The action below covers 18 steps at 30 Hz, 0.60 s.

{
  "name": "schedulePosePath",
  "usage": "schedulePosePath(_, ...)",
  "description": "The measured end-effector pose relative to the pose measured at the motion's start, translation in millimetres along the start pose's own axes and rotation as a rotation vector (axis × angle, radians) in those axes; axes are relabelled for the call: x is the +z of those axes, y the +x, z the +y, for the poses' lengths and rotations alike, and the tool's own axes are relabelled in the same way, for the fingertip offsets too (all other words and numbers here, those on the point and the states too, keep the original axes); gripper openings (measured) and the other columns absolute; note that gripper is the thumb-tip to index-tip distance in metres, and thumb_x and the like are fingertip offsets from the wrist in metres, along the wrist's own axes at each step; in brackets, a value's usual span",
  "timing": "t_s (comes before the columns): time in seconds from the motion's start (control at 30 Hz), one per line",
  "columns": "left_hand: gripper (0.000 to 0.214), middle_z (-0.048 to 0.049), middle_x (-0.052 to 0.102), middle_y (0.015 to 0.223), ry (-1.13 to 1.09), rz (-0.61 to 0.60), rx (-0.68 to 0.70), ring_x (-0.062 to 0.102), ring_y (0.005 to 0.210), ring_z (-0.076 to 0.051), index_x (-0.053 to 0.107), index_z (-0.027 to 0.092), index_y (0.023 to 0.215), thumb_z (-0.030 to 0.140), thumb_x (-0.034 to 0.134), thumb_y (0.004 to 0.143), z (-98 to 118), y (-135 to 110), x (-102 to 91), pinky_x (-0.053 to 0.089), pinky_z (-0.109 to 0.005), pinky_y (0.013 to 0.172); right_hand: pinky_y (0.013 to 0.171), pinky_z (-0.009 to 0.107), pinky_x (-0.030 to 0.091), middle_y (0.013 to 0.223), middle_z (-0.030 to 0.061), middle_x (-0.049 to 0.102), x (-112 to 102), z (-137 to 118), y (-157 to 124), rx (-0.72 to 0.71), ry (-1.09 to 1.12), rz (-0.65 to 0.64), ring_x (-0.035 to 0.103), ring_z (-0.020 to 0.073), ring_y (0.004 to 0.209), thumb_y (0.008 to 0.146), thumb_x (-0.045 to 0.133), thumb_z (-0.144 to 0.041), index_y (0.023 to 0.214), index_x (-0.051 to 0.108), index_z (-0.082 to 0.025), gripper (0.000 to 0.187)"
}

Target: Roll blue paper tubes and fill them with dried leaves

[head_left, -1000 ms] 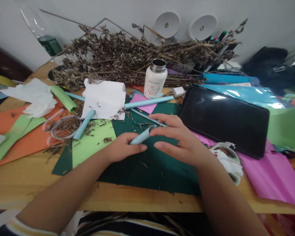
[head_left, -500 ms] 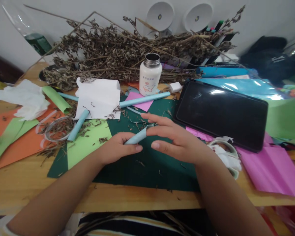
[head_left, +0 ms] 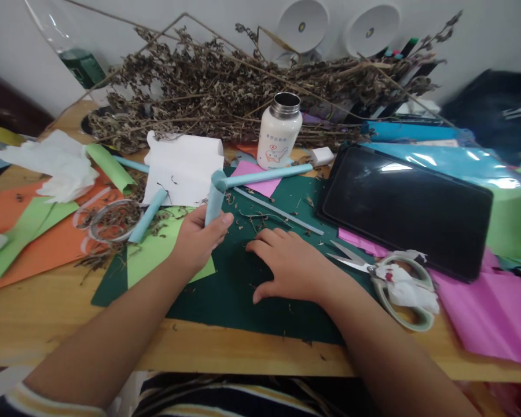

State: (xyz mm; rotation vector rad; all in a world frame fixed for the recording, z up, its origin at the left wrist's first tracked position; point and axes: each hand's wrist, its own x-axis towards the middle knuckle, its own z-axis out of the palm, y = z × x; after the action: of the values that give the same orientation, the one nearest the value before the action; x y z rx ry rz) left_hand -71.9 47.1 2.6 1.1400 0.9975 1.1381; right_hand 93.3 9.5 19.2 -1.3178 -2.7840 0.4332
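Note:
My left hand [head_left: 200, 237] is closed round a short light-blue paper tube [head_left: 216, 200], held upright with its open end up. My right hand [head_left: 289, 260] holds nothing; its fingers are spread low over the dark green cutting mat [head_left: 243, 313]. Just beyond those fingers lie a thin blue paper strip [head_left: 282, 211] and scattered bits of dried leaf. A longer blue paper tube [head_left: 271, 175] rests behind, across a pink paper piece. Another short blue tube [head_left: 148, 216] leans by a clear ring-shaped container [head_left: 115, 221] with dried leaves. Under my left wrist is light-green paper [head_left: 145, 260].
Scissors [head_left: 382, 272] lie partly open right of my right hand, near a black tablet [head_left: 403, 208]. An open white bottle [head_left: 280, 130] stands behind the mat. Dried branches [head_left: 208, 87] stretch across the back. Crumpled tissue [head_left: 56, 168] and orange paper [head_left: 39, 243] lie at left.
My left hand has tipped the blue tube upright and raised it slightly. My right hand has come away from the tube's end and lowered toward the mat. The view has shifted slightly.

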Motion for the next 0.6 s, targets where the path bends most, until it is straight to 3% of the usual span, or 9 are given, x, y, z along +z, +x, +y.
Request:
schedulePosePath(0.07, 0.025, 0.0083, 0.031, 0.038, 0.013, 0.006, -0.018, 0.028, 0.033, -0.004, 0.039, 0.017, 0.052, 0.028, 0.057, 0.065, -0.2, -0.3, -0.1, 0.019, -0.019, 0.035, 0.070, 0.036, 0.041, 0.094, 0.0075, 0.054, -1.5, -3.0, -1.2, 0.012, -0.011, -0.017, 0.050, 0.0246, 0.086, 0.055, 0.064, -0.054, 0.101, 0.050, -0.016, 0.062)
schedulePosePath(0.3, 0.026, 0.0083, 0.031, 0.040, 0.029, 0.001, -0.008, 0.028, 0.035, -0.004, 0.039, 0.017, 0.053, 0.028, 0.057, 0.066, -2.0, 0.7, -1.6, 0.021, -0.018, 0.035, 0.062, 0.027, 0.039, 0.080, 0.0025, 0.058, -2.6, -5.8, -0.2, -0.073, 0.009, -0.111, 0.054, 0.0173, 0.075, 0.073, 0.055, -0.020, 0.082, 0.055, -0.019, 0.009)
schedulePosePath(0.43, 0.027, 0.0082, 0.031, 0.040, 0.036, -0.024, -0.017, 0.028, 0.035, -0.004, 0.039, 0.017, 0.053, 0.031, 0.058, 0.066, -1.8, -0.1, -1.7, 0.020, -0.019, 0.035, 0.058, 0.027, 0.039, 0.069, 0.0011, 0.058, -2.8, -4.6, -0.6, -0.123, 0.028, -0.101, 0.054, 0.0160, 0.068, 0.074, 0.049, -0.011, 0.070, 0.056, -0.019, 0.011)
schedulePosePath(0.53, 0.029, 0.0082, 0.031, 0.042, 0.088, -0.102, -0.058, 0.026, 0.035, -0.004, 0.039, 0.017, 0.054, 0.034, 0.058, 0.066, -0.2, -3.7, -0.7, 0.020, -0.019, 0.037, 0.060, 0.026, 0.041, 0.069, 0.0008, 0.059, -10.0, 3.4, -3.7, -0.180, 0.237, 0.053, 0.055, 0.0140, 0.068, 0.074, 0.051, -0.011, 0.069, 0.057, -0.018, 0.011)
schedulePosePath(0.6, 0.028, 0.0080, 0.031, 0.043, 0.180, -0.215, -0.121, 0.027, 0.038, -0.004, 0.040, 0.016, 0.055, 0.035, 0.058, 0.066, 2.5, -8.1, 2.1, 0.020, -0.019, 0.038, 0.060, 0.024, 0.042, 0.070, -0.0004, 0.059, -15.2, 11.1, -6.7, -0.178, 0.527, 0.373, 0.054, 0.0114, 0.067, 0.074, 0.053, -0.013, 0.070, 0.057, -0.019, 0.008)
